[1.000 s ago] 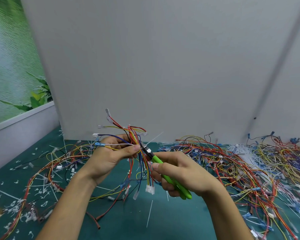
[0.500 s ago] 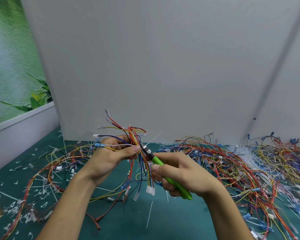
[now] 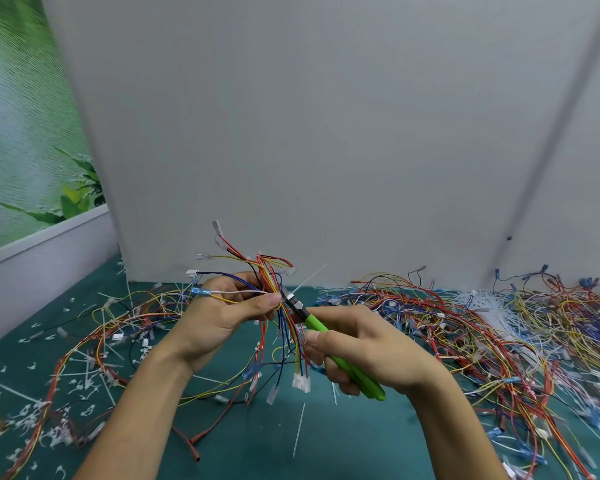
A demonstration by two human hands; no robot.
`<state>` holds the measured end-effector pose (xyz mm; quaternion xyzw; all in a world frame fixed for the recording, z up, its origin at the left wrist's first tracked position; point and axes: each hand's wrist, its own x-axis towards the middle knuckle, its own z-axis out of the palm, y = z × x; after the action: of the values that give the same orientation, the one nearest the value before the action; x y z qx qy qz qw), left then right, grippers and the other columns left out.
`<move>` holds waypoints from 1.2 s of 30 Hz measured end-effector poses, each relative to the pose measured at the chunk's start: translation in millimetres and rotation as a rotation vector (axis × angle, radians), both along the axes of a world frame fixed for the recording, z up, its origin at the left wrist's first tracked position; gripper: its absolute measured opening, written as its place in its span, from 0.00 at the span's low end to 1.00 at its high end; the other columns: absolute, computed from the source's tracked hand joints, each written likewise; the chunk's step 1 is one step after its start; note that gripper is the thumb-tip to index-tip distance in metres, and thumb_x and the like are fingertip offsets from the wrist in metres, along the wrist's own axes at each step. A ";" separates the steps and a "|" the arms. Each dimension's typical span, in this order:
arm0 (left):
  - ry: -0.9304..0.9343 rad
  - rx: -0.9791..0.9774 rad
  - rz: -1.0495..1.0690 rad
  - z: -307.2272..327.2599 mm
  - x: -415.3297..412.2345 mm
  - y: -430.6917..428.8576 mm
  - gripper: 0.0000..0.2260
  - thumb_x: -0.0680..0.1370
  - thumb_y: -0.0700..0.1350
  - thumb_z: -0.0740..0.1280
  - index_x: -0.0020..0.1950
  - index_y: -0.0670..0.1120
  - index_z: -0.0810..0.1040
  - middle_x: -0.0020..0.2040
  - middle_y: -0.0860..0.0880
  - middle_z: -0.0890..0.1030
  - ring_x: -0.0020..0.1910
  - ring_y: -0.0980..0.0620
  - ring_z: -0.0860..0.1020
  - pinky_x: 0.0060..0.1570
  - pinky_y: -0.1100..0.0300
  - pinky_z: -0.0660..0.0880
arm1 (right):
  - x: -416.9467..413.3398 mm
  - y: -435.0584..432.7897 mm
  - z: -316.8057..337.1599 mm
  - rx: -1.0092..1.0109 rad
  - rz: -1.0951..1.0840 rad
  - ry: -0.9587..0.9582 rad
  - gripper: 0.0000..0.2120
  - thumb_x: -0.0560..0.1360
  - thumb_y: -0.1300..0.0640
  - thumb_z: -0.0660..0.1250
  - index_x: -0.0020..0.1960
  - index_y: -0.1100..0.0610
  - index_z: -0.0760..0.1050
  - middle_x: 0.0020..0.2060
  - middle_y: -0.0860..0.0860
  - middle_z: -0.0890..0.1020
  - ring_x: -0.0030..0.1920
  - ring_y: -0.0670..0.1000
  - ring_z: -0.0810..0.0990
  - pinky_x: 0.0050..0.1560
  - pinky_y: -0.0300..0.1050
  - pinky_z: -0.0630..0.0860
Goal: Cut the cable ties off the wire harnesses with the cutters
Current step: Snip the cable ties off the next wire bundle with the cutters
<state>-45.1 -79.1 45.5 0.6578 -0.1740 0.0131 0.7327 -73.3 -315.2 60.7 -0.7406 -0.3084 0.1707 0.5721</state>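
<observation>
Wire harness (image 3: pixel 270 271): held above the worktop (image 3: pixel 361 441), pinched in the left hand (image 3: pixel 222 315).
Cutters (image 3: pixel 316 323): gripped in the curled right hand (image 3: pixel 368 348), nose at the harness's cable tie (image 3: pixel 309 280).
Risk: blades nick adjacent wires and the severed tail flies.

No visible shift of cutters (image 3: pixel 317 325)

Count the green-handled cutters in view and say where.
1. The green-handled cutters are in the right hand, tips at the multicoloured wire harness the left hand holds. More could hide under wire piles.
</observation>
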 end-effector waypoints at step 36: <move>0.008 0.003 -0.014 3.9 -3.7 -3.7 0.13 0.69 0.46 0.79 0.49 0.42 0.85 0.46 0.41 0.84 0.47 0.43 0.80 0.49 0.56 0.80 | 1.3 0.1 -0.5 0.033 -0.008 0.066 0.03 0.80 0.56 0.66 0.50 0.52 0.78 0.36 0.54 0.76 0.30 0.53 0.72 0.31 0.44 0.71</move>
<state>-48.8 -82.7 49.4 0.6576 -0.1755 0.0049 0.7327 -72.0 -315.1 60.2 -0.7262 -0.2893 0.1877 0.5948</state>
